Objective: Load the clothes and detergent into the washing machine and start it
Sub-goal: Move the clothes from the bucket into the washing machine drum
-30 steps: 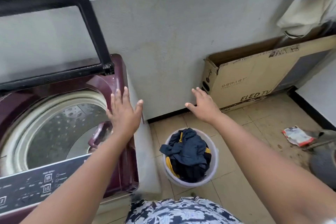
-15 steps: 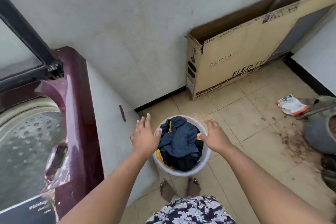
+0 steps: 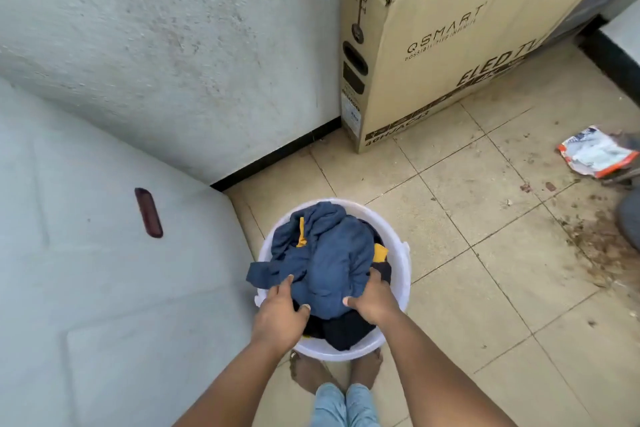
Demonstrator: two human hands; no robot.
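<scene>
Tiled floor (image 3: 467, 218), washing machine (image 3: 86, 270) side panel at its left edge. White bucket (image 3: 398, 274) beside it holds the clothes (image 3: 325, 260). Your left hand (image 3: 280, 315) and right hand (image 3: 372, 302) clamp the blue bundle. Nothing loaded yet; detergent, start remain.

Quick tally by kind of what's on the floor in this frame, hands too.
Hands: 2, left hand and right hand, both gripping the blue garment
White bucket: 1
Cardboard TV box: 1
Crumpled packet: 1
Clothes pile in the bucket: 1, pieces uncountable
Total: 6
</scene>
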